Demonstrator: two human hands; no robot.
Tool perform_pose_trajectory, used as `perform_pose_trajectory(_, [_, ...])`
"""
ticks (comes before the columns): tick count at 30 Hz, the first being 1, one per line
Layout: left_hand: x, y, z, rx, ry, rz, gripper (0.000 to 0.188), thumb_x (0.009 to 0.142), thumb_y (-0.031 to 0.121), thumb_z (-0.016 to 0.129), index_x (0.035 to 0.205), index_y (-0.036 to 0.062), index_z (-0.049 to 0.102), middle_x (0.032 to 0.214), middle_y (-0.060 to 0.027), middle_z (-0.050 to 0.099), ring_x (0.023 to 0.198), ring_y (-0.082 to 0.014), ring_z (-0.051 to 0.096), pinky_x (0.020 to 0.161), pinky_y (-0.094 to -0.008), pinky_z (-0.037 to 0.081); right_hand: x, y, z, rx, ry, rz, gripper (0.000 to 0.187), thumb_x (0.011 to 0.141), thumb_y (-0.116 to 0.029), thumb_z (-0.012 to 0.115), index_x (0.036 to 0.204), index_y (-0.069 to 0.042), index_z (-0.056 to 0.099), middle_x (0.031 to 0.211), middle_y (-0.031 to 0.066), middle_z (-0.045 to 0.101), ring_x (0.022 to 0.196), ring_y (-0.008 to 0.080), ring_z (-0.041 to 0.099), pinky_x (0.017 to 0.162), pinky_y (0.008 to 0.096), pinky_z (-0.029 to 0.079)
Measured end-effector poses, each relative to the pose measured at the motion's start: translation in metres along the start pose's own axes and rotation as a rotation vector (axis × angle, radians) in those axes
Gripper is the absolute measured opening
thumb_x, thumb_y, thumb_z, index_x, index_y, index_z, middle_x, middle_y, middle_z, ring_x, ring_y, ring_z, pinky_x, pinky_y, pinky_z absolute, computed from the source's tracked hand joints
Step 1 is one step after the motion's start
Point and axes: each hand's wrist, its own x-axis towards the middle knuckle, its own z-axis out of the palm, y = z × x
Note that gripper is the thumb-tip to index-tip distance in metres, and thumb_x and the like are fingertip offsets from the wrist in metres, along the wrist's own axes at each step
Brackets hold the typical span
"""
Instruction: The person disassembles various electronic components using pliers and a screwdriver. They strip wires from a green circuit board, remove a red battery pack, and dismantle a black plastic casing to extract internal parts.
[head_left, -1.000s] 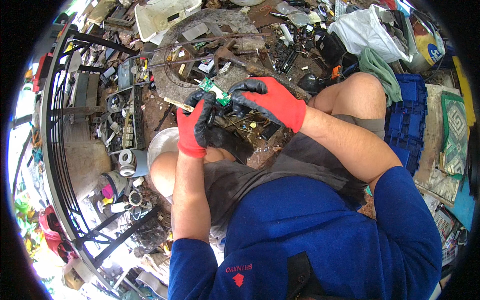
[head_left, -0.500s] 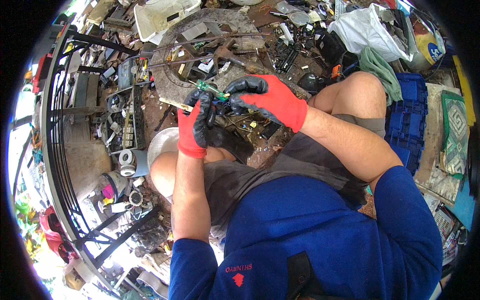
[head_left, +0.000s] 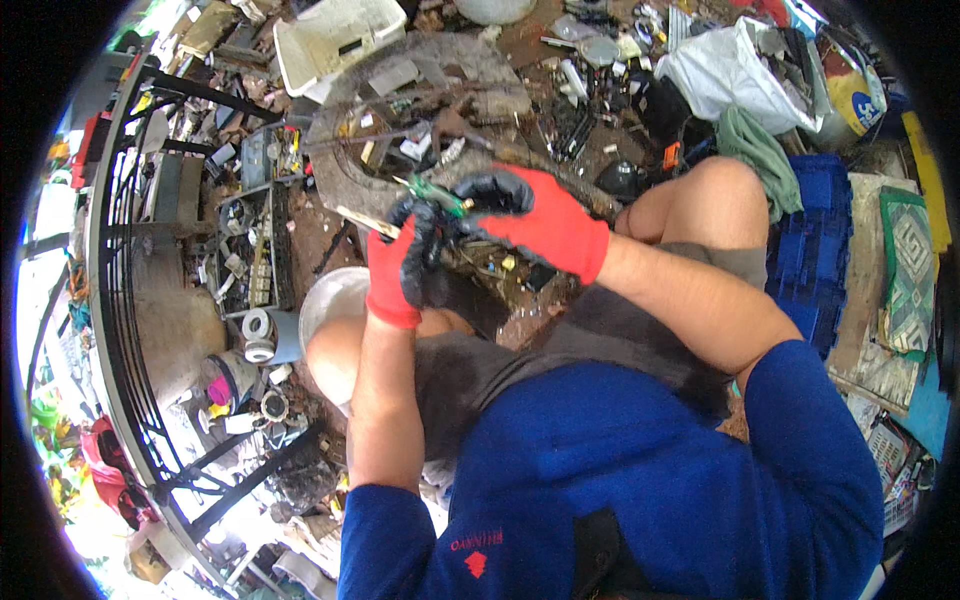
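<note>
Both my hands wear red gloves with black-coated fingers and meet in front of my lap. A small green circuit board (head_left: 432,194) sits between them, with thin wire-like bits at its left end. My left hand (head_left: 405,262) is closed around the board's lower side. A pale flat stick (head_left: 366,221) juts out leftward from that same hand; its other end is hidden in the glove. My right hand (head_left: 540,215) pinches the board's right end, where a small yellowish part (head_left: 466,204) shows. Motion blur hides fine detail at the fingertips.
Beyond my hands lies a worn stone slab (head_left: 335,155) with a hammer (head_left: 462,130) and scraps on it. A white bin (head_left: 345,40), a crate of parts (head_left: 250,245) and a black metal rack (head_left: 118,300) stand leftward. At right are a blue crate (head_left: 815,250) and a white sack (head_left: 730,65).
My left hand has shifted slightly right and down, nearer my right hand. The board and stick have turned to slope more steeply. My right hand has moved slightly.
</note>
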Motion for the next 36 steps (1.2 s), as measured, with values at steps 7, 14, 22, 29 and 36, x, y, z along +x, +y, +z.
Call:
perform_pose_trajectory(7, [0.001,0.013,0.019,0.011,0.004,0.009,0.025,0.099,0.016,0.056,0.116,-0.0005,0.063,0.092,-0.0001,0.063,0.08,-0.0096,0.058,0.068,-0.0241,0.048,0.004,-0.005,-0.008,-0.149,0.111,-0.027,0.025,0.086,-0.01,0.068,0.109,0.0,0.066,0.098,0.0097,0.071,0.09,0.0123,0.062,0.085,0.0318,0.05])
perform_pose_trajectory(14, [-0.001,0.008,0.01,-0.063,0.019,-0.081,0.034,0.099,0.017,0.055,0.127,-0.0022,0.058,0.084,-0.0003,0.061,0.069,-0.0093,0.056,0.06,-0.0246,0.047,0.053,-0.06,-0.039,0.115,0.259,-0.085,0.025,0.088,-0.008,0.067,0.111,0.001,0.066,0.098,0.0062,0.07,0.09,0.012,0.062,0.081,0.0295,0.05])
perform_pose_trajectory(22, [0.017,0.01,0.024,-0.035,0.013,-0.067,0.029,0.098,0.021,0.058,0.119,0.0018,0.064,0.079,0.0005,0.06,0.068,-0.0093,0.055,0.059,-0.0255,0.045,0.279,-0.219,-0.214,0.196,0.364,-0.057,0.041,0.092,-0.035,0.063,0.112,0.001,0.065,0.1,0.0109,0.07,0.085,0.0192,0.066,0.075,0.0344,0.052])
perform_pose_trajectory(29, [0.018,0.001,0.013,-0.159,0.05,-0.125,0.025,0.098,0.018,0.058,0.116,0.0021,0.065,0.08,-0.0007,0.062,0.067,-0.0106,0.058,0.057,-0.0268,0.048,0.181,-0.088,-0.231,-0.691,0.624,-0.07,0.041,0.093,-0.031,0.058,0.116,0.002,0.063,0.105,0.0138,0.069,0.093,0.0184,0.063,0.083,0.0328,0.05])
perform_pose_trajectory(36, [-0.006,0.007,-0.003,0.419,-0.021,0.212,0.028,0.098,0.018,0.056,0.122,0.004,0.062,0.091,-0.0013,0.065,0.078,-0.0108,0.061,0.067,-0.0257,0.049,0.05,-0.034,-0.082,-0.58,-0.152,-0.05,0.041,0.09,-0.021,0.061,0.129,-0.011,0.058,0.114,0.0169,0.066,0.102,0.0247,0.063,0.092,0.0354,0.049])
